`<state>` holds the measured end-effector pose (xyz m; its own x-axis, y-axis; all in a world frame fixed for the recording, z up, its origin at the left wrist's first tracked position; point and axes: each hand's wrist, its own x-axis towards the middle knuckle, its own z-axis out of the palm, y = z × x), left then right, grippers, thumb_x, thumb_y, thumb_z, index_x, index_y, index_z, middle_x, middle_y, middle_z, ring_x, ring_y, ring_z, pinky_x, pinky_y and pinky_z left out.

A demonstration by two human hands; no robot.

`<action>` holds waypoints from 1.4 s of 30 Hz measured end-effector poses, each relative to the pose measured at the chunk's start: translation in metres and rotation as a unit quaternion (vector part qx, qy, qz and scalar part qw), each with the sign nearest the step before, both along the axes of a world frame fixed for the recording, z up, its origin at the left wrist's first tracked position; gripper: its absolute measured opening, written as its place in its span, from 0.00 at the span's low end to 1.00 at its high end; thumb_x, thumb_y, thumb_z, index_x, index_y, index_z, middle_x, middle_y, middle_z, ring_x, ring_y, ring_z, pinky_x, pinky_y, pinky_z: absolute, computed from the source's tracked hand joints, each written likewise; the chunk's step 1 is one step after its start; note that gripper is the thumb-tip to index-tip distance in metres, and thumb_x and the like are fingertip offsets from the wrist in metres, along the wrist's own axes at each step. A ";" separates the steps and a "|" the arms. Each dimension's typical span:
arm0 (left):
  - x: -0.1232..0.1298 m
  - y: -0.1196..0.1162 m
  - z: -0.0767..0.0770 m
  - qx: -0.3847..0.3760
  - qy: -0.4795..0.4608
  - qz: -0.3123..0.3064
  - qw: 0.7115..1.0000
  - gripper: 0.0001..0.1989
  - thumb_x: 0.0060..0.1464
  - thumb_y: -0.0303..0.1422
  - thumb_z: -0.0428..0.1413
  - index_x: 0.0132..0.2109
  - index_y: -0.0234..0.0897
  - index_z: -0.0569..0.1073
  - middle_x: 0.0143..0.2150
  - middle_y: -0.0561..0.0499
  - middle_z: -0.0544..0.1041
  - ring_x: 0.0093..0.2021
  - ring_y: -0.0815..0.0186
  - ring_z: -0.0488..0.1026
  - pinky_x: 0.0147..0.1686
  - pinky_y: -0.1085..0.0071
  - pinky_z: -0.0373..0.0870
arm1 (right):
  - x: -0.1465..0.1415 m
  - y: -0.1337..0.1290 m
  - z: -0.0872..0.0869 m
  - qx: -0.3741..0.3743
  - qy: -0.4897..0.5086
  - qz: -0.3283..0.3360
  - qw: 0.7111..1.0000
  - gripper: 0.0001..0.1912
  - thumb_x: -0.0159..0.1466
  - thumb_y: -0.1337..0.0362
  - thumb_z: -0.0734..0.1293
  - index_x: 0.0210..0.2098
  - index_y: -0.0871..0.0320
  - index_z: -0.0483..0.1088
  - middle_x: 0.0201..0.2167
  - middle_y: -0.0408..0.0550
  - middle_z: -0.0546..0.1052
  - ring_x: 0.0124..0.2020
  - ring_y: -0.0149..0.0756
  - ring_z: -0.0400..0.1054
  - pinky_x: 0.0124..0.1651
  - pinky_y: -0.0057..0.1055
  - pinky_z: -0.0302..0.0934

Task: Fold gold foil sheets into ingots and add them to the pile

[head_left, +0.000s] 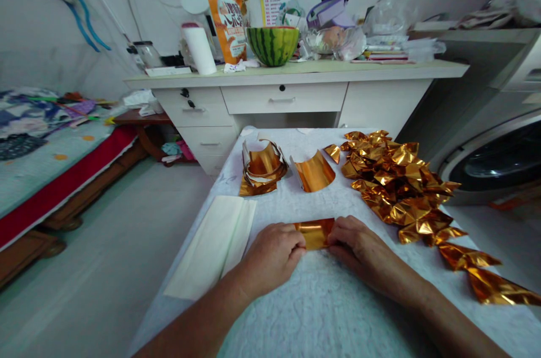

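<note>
A strip of shiny gold foil paper is stretched between my two hands, low over the cloth-covered table. My left hand pinches its left end, and my right hand pinches the right end; the fingers cover both edges. Just beyond my hands lies a single curled gold sheet. Farther left sits a stack of curled gold sheets with pale undersides. On the right is a heap of folded gold foil pieces, with several stragglers trailing toward the table's right edge.
White paper sheets lie at the table's left edge. Behind stands a white desk carrying a halved watermelon, an orange pouch and a paper roll. A washing machine is at right, a bed at left.
</note>
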<state>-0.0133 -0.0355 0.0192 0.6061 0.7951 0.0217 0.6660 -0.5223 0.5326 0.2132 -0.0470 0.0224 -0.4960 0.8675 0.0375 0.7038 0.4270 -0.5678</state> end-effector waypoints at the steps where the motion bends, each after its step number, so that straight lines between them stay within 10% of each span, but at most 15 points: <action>1: 0.000 0.000 0.001 -0.001 0.001 0.000 1.000 0.07 0.59 0.27 0.53 0.32 0.37 0.72 0.31 0.55 0.73 0.35 0.68 0.70 0.36 0.72 0.60 | 0.000 0.000 0.001 -0.003 -0.002 -0.002 1.000 0.07 0.66 0.69 0.63 0.32 0.57 0.71 0.34 0.46 0.73 0.38 0.37 0.65 0.41 0.34 0.57; 42: 0.012 -0.002 0.002 0.028 0.198 0.088 0.976 0.13 0.65 0.32 0.44 0.40 0.35 0.73 0.38 0.45 0.79 0.39 0.58 0.76 0.42 0.63 0.69 | -0.012 0.006 -0.008 0.006 -0.140 -0.127 0.982 0.11 0.66 0.66 0.62 0.28 0.58 0.70 0.31 0.49 0.76 0.36 0.40 0.67 0.41 0.34 0.56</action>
<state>-0.0011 -0.0376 0.0216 0.4295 0.8921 -0.1400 0.8961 -0.4019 0.1883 0.2015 -0.0409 0.0149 -0.2567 0.9647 -0.0591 0.9160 0.2234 -0.3332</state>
